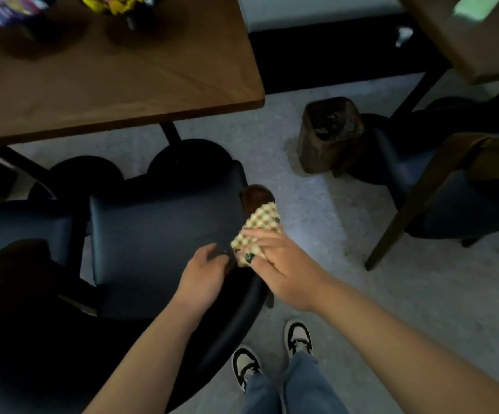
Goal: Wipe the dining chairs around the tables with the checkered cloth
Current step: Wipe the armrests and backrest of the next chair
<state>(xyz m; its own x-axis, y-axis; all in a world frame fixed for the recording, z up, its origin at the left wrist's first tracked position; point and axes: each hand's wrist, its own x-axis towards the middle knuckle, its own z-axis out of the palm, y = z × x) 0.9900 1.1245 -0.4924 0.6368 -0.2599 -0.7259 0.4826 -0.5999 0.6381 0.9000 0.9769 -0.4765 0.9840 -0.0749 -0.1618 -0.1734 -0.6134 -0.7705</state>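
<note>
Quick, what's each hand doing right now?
Left hand: grips the dark chair by its armrest.
Right hand: holds the checkered cloth against the chair's wooden armrest end.

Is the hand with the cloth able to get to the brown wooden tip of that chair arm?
Probably yes. The right hand presses the checkered cloth just short of the wooden armrest tip, with nothing between.
</note>
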